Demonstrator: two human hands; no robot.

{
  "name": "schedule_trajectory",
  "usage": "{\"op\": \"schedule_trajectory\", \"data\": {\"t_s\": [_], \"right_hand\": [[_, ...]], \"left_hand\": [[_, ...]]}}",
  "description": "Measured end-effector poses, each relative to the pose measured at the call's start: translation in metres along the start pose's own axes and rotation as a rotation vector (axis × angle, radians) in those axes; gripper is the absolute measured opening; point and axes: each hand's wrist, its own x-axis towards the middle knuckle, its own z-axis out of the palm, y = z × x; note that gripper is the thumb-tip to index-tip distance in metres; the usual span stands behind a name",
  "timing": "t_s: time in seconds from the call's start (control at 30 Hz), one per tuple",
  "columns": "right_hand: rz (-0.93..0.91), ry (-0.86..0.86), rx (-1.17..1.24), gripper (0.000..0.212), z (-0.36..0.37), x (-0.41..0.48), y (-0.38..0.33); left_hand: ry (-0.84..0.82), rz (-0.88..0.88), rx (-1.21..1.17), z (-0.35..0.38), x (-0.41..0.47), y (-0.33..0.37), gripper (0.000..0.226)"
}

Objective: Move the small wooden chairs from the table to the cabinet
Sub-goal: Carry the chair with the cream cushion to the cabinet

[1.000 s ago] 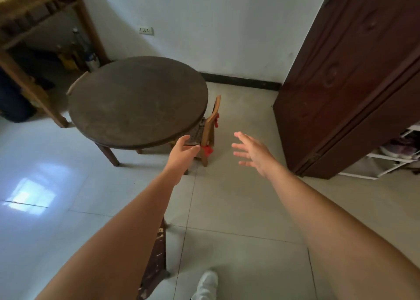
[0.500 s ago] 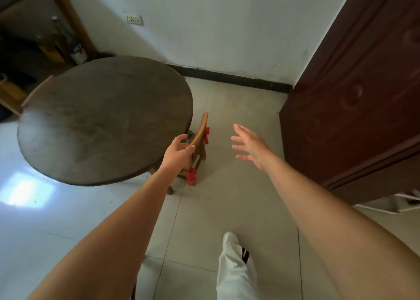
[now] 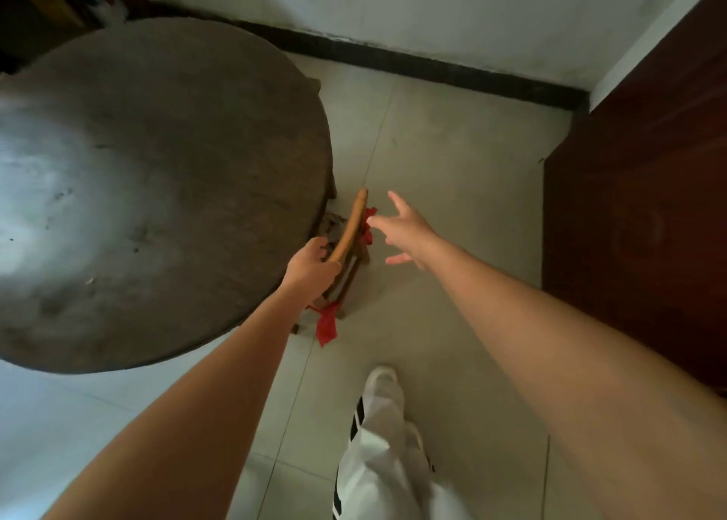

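A small wooden chair [image 3: 353, 220] with red cloth tied to its legs stands on the floor, tucked partly under the right edge of the round dark table [image 3: 157, 189]. My left hand [image 3: 312, 267] is closed around the near end of the chair's curved backrest. My right hand [image 3: 405, 230] hovers just right of the backrest with fingers spread, its fingertips almost at the red cloth. The dark red-brown cabinet [image 3: 645, 212] stands along the right side. The chair's seat is mostly hidden under the table.
A white wall with a black baseboard [image 3: 432, 69] runs behind the table. Light floor tiles lie between the table and the cabinet. My leg in white trousers and a white shoe [image 3: 383, 385] is on the floor below the chair. Dark clutter sits at the top left.
I have stepped closer, so the table and chair look larger. My left hand has closed on the backrest, and my right hand has moved in toward the chair.
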Motion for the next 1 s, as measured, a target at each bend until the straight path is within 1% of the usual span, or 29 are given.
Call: {"op": "schedule_trajectory", "data": {"t_s": [0.13, 0.3, 0.4, 0.47, 0.53, 0.63, 0.77, 0.9, 1.0], "right_hand": [[0.028, 0.012, -0.045, 0.091, 0.025, 0.066, 0.003], [-0.018, 0.044, -0.095, 0.105, 0.057, 0.124, 0.019], [-0.051, 0.142, -0.033, 0.105, 0.070, 0.145, 0.025], [-0.068, 0.214, -0.013, 0.096, 0.076, 0.152, 0.029], [-0.100, 0.258, -0.043, 0.085, 0.077, 0.157, 0.033], [-0.141, 0.242, -0.076, 0.077, 0.074, 0.155, 0.037], [-0.195, 0.243, -0.133, 0.077, 0.065, 0.136, 0.041], [-0.212, 0.265, -0.219, 0.079, 0.026, 0.111, 0.047], [-0.158, 0.248, -0.306, 0.085, -0.026, 0.093, 0.058]], "left_hand": [[-0.022, 0.029, 0.288, 0.021, 0.059, -0.013, 0.057], [-0.104, 0.060, 0.451, 0.047, 0.108, -0.031, 0.065], [-0.108, 0.095, 0.450, 0.049, 0.125, -0.037, 0.067], [-0.111, 0.106, 0.456, 0.050, 0.131, -0.041, 0.074], [-0.112, 0.105, 0.467, 0.051, 0.134, -0.043, 0.080], [-0.123, 0.095, 0.504, 0.053, 0.131, -0.044, 0.082], [-0.102, 0.113, 0.498, 0.059, 0.109, -0.039, 0.078], [-0.114, 0.130, 0.487, 0.086, 0.078, -0.012, 0.074], [-0.124, 0.146, 0.500, 0.128, 0.055, 0.016, 0.076]]}}
